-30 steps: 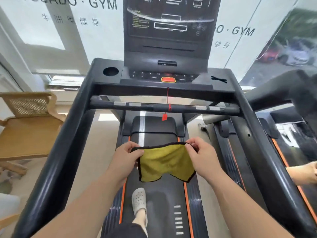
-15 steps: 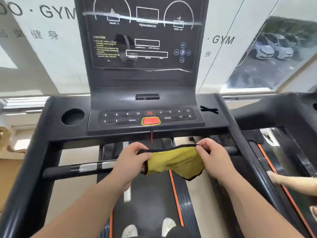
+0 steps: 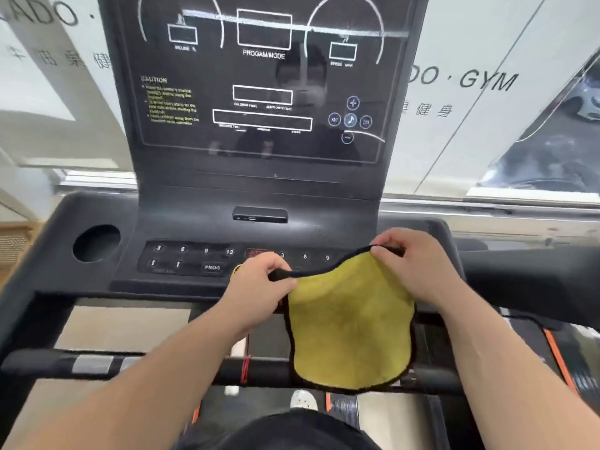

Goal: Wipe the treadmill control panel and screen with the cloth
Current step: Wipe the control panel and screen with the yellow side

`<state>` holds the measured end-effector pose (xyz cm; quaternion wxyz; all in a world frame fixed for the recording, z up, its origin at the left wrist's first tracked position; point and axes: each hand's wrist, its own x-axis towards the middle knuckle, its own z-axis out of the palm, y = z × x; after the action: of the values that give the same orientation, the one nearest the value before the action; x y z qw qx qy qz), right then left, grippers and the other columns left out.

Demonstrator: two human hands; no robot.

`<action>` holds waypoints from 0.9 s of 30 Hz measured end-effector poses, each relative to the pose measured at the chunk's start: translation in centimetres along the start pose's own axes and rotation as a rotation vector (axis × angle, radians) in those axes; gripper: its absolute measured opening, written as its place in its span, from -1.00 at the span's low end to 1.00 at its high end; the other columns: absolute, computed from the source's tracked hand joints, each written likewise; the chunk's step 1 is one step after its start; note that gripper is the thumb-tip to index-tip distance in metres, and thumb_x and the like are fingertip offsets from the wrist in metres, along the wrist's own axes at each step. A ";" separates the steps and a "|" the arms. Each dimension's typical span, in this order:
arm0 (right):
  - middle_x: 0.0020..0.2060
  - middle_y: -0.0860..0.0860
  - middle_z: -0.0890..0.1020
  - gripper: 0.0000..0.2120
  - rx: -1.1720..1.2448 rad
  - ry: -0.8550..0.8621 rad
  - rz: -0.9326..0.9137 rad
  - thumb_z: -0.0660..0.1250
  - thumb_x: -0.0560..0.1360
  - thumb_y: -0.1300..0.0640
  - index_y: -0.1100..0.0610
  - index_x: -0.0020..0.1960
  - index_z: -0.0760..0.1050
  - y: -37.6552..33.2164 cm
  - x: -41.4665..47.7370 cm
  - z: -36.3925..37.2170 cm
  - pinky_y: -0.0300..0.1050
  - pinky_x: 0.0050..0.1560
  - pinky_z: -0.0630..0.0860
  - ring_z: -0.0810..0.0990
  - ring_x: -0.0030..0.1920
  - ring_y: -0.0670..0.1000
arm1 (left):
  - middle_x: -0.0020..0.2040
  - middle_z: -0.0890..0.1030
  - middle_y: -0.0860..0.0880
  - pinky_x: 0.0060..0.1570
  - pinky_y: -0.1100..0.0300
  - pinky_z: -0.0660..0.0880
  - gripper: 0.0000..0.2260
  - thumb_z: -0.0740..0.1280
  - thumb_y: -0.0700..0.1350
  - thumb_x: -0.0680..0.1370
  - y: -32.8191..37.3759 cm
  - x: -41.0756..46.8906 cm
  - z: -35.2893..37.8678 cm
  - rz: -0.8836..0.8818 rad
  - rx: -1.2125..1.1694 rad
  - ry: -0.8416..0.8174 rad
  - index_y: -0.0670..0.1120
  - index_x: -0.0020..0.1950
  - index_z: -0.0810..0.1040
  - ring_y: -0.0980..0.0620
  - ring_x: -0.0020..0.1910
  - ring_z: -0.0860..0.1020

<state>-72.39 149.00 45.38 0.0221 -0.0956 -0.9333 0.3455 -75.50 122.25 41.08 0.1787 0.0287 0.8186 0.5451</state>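
Left hand (image 3: 256, 287), right hand (image 3: 407, 266) pinch cloth (image 3: 349, 323) top edge; cloth hangs before control panel (image 3: 191, 258).

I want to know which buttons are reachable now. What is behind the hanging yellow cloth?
The yellow cloth with black edging, held by both hands, hides the right end of the black button panel and part of the handlebar. Buttons there cannot be seen.

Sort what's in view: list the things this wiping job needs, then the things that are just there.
For the job:
yellow cloth, held by left hand and right hand
control panel
screen

Just there:
cup holder
handlebar
wooden chair
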 end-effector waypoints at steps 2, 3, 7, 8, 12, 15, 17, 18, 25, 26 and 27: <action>-0.18 -0.24 0.68 -0.90 -0.015 -0.004 -0.053 0.44 0.55 0.11 -0.07 -0.09 0.69 0.4 2.7 -0.7 -0.27 -0.02 0.45 0.61 -0.06 -0.17 | -0.27 0.63 0.08 -0.18 0.07 0.58 -0.86 0.47 -0.14 0.39 0.1 1.0 0.7 0.055 0.162 0.110 0.07 -0.25 0.55 0.01 -0.25 0.62; -0.19 -0.25 0.67 -0.91 -0.019 0.005 -0.070 0.44 0.54 0.11 -0.05 -0.09 0.69 0.5 3.9 -0.9 -0.20 -0.02 0.45 0.61 -0.06 -0.13 | -0.27 0.63 0.10 -0.14 0.08 0.55 -0.85 0.46 -0.11 0.40 0.1 1.3 1.0 0.090 0.238 0.159 0.09 -0.25 0.52 0.04 -0.21 0.62; -0.16 -0.17 0.56 -0.96 -0.204 0.017 -0.093 0.44 0.54 0.06 -0.05 -0.05 0.67 1.0 7.3 0.8 -0.09 -0.05 0.41 0.57 -0.01 0.02 | -0.27 0.58 0.15 -0.18 0.11 0.44 -0.91 0.35 0.01 0.42 -0.1 1.9 1.8 0.234 0.506 0.226 0.11 -0.17 0.43 0.01 -0.19 0.57; -0.12 -0.10 0.54 -0.96 -0.270 0.049 -0.090 0.46 0.53 0.06 -0.02 -0.02 0.67 1.3 7.4 1.9 -0.04 -0.02 0.42 0.55 0.02 0.08 | -0.26 0.57 0.13 -0.21 0.11 0.42 -0.92 0.32 0.02 0.42 -0.3 2.1 1.9 0.265 0.585 0.225 0.09 -0.16 0.44 -0.02 -0.20 0.56; 0.08 0.07 0.51 -0.61 -0.369 0.286 -0.104 0.56 0.43 0.01 0.04 0.22 0.62 2.2 4.4 6.2 0.15 0.16 0.34 0.41 0.12 0.16 | -0.25 0.54 0.04 -0.29 0.07 0.49 -0.88 0.30 0.02 0.43 -1.5 3.2 2.1 0.321 0.784 0.227 -0.02 -0.18 0.51 -0.10 -0.24 0.55; 0.29 0.14 0.47 -0.41 -0.339 0.239 -0.091 0.35 0.50 -0.23 0.09 0.41 0.48 2.3 0.5 8.8 0.21 0.33 0.31 0.40 0.29 0.22 | -0.19 0.53 0.00 -0.25 0.02 0.51 -0.82 0.39 0.04 0.42 -2.6 3.6 1.2 0.443 0.821 0.234 -0.06 -0.14 0.58 -0.10 -0.22 0.52; 0.55 0.25 0.26 -0.19 -0.377 0.083 0.035 0.14 0.55 -0.38 0.13 0.60 0.22 2.4 -1.0 10.1 0.28 0.54 0.16 0.23 0.54 0.31 | -0.07 0.57 -0.03 -0.11 0.00 0.47 -0.72 0.44 0.09 0.42 -3.4 3.6 0.1 0.495 0.846 0.267 -0.08 -0.01 0.63 -0.11 -0.12 0.52; 0.62 0.29 0.10 -0.12 -0.415 0.013 0.090 0.03 0.56 -0.43 0.15 0.66 0.06 2.6 -1.3 10.6 0.31 0.59 0.03 0.08 0.61 0.34 | 0.00 0.58 -0.06 -0.04 -0.02 0.45 -0.68 0.43 0.11 0.43 -3.9 3.6 -0.5 0.505 0.867 0.302 -0.09 0.03 0.63 -0.14 -0.05 0.53; 0.62 0.35 -0.23 0.05 -0.565 -0.106 0.131 -0.28 0.49 -0.54 0.25 0.65 -0.32 1.3 2.3 10.8 0.33 0.61 -0.21 -0.28 0.63 0.33 | 0.21 0.57 -0.20 0.17 -0.23 0.40 -0.57 0.28 0.15 0.49 -6.0 4.5 -4.1 0.371 0.933 0.435 -0.15 0.15 0.60 -0.32 0.23 0.51; 0.60 0.35 -0.30 0.06 -0.589 -0.122 0.121 -0.30 0.48 -0.56 0.24 0.64 -0.37 1.0 3.0 10.9 0.32 0.61 -0.25 -0.34 0.62 0.32 | 0.22 0.56 -0.20 0.19 -0.24 0.40 -0.56 0.28 0.16 0.49 -6.1 4.5 -4.2 0.364 0.931 0.435 -0.15 0.16 0.59 -0.32 0.25 0.50; 0.58 0.35 -0.36 0.08 -0.606 -0.134 0.107 -0.30 0.47 -0.58 0.23 0.62 -0.41 0.6 3.7 11.0 0.31 0.60 -0.28 -0.39 0.60 0.32 | 0.23 0.57 -0.20 0.20 -0.23 0.39 -0.55 0.27 0.16 0.49 -6.3 4.5 -4.3 0.370 0.933 0.437 -0.15 0.17 0.59 -0.32 0.26 0.50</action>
<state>-77.09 143.14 36.52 -0.0871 -0.1239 -0.9868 0.0577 -80.19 117.04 35.69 -0.1263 0.1345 0.9728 0.1400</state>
